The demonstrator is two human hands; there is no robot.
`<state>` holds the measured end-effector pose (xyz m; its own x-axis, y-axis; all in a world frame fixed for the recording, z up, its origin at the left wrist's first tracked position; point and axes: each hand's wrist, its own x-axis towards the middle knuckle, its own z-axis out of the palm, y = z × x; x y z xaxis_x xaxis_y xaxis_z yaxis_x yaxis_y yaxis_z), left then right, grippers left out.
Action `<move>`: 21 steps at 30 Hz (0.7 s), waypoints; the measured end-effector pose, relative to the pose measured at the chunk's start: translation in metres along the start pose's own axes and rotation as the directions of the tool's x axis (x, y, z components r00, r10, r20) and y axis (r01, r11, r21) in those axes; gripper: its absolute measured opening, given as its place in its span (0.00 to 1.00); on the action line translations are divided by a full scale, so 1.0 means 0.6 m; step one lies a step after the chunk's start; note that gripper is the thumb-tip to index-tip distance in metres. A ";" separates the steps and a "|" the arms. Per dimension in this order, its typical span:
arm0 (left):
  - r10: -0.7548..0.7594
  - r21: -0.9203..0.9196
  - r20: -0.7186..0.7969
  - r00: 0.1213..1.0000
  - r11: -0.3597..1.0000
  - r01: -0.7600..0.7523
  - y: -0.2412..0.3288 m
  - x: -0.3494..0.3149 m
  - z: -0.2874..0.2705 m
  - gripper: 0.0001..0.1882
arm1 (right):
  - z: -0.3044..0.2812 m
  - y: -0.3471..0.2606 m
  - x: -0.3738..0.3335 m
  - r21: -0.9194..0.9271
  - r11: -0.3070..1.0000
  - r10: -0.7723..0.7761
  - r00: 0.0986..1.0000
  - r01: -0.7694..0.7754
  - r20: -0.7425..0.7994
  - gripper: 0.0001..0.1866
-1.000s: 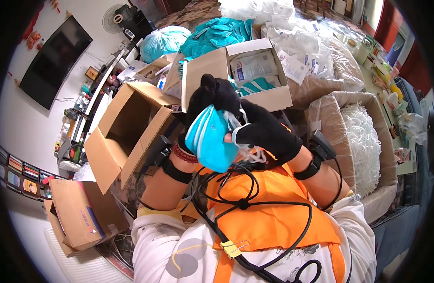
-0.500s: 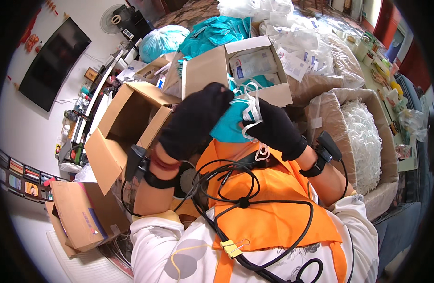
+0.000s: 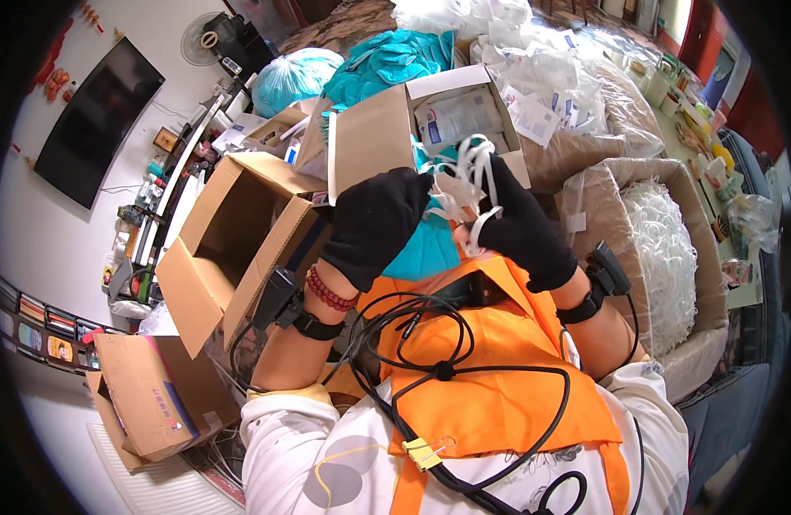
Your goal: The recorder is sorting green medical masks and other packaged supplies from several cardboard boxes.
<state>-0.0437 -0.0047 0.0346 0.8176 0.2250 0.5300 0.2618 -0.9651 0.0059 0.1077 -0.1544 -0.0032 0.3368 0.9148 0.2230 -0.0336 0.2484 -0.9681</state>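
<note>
My left hand [image 3: 378, 221], in a black glove, is closed at the upper edge of a teal fabric piece [image 3: 423, 249] that hangs in front of my apron. My right hand [image 3: 526, 230], gloved too, grips a bunch of white elastic loops [image 3: 477, 172], which stick up and dangle between both hands. Fingertips of both hands are partly hidden by the gloves and the loops. Just beyond them stands an open carton [image 3: 374, 142] holding clear-wrapped packs [image 3: 457, 118] and more teal fabric.
At right, a plastic-lined carton [image 3: 614, 225] is filled with white elastic strands [image 3: 662, 266]. An open brown box [image 3: 198, 283] stands at left, another box [image 3: 146, 395] below it. Behind lie a teal fabric pile [image 3: 391, 64] and plastic packs [image 3: 541, 77]. Black cables [image 3: 498, 367] cross my apron.
My left hand has come lower and turned, uncovering a beaded bracelet. My right hand has risen slightly, with the white loops now bunched higher. The teal piece hangs lower.
</note>
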 end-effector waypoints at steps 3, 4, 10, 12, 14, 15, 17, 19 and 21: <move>0.077 -0.146 0.009 0.997 0.986 -0.075 0.011 0.004 -0.010 0.06 | 0.037 0.007 0.014 -0.419 0.782 -0.501 0.865 0.461 0.016 0.37; 0.045 -0.176 0.014 0.999 0.984 -0.042 0.012 0.003 -0.011 0.06 | 0.037 -0.006 0.012 -0.420 0.782 -0.501 0.865 0.460 0.016 0.37; 0.092 -0.030 0.074 0.993 0.995 -0.090 -0.018 -0.005 -0.011 0.07 | 0.013 -0.012 -0.003 -0.618 0.750 -0.204 0.971 0.236 0.123 0.10; 0.101 0.035 0.114 0.988 0.994 -0.105 -0.024 -0.004 0.000 0.08 | 0.014 -0.001 0.000 -0.635 0.702 -0.281 0.944 0.324 0.171 0.09; 0.080 -0.055 0.043 0.996 0.995 -0.078 -0.030 -0.002 0.017 0.09 | 0.026 0.006 0.007 -0.300 0.837 -0.460 0.885 0.458 0.069 0.10; 0.073 -0.050 0.038 0.997 0.996 -0.071 -0.038 -0.006 0.033 0.09 | 0.038 0.001 0.013 -0.143 0.874 -0.464 0.885 0.464 0.035 0.12; -0.032 -0.591 -0.193 0.981 0.802 -0.090 -0.041 0.000 0.056 0.07 | 0.051 -0.050 -0.003 -0.020 0.976 -0.216 0.976 0.216 0.027 0.12; -0.035 -0.574 -0.106 0.994 0.818 -0.032 -0.032 -0.005 0.043 0.07 | 0.065 -0.038 -0.001 0.186 0.981 -0.046 0.999 0.048 -0.014 0.12; -0.044 -0.550 -0.025 0.999 0.835 0.023 -0.030 -0.005 0.034 0.07 | 0.094 -0.079 -0.002 0.011 0.999 -0.038 0.998 0.038 -0.053 0.12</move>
<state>-0.0400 0.0148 0.0156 0.7920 0.2640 0.5505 -0.0446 -0.8742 0.4835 0.0555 -0.1495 0.0491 0.3875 0.8865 0.2530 -0.0311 0.2868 -0.9575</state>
